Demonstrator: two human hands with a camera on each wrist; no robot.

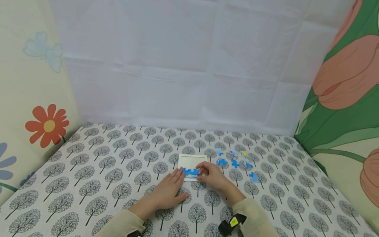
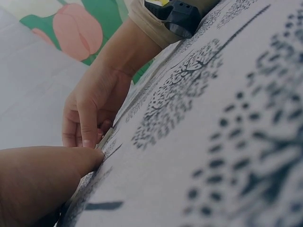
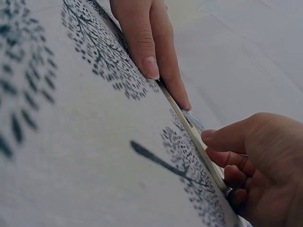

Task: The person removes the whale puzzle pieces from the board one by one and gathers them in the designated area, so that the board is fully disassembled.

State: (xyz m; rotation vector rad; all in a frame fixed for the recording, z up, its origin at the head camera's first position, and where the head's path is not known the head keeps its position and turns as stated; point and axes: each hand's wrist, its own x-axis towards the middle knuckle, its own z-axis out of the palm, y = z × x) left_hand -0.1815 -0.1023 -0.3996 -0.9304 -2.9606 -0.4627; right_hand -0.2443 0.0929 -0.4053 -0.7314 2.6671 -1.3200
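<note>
A small white frame [image 1: 192,160] lies on the table, with joined blue jigsaw pieces [image 1: 190,172] along its near side. My left hand [image 1: 169,189] lies flat over the frame's left near corner, fingers straight and fingertips at the left end of the pieces. From the right, my right hand [image 1: 214,174] reaches over the frame with curled fingers and pinches the right end of the blue pieces. In the right wrist view, the thumb meets the blue edge of a jigsaw piece [image 3: 194,119] just above the frame's rim [image 3: 207,158]. The fingers hide part of the row.
Several loose jigsaw pieces [image 1: 235,163], blue with some yellow and purple, lie right of the frame. One light blue piece [image 1: 254,177] sits nearest. A tree-print cloth [image 1: 118,179] covers the table; a white sheet [image 1: 165,65] hangs behind.
</note>
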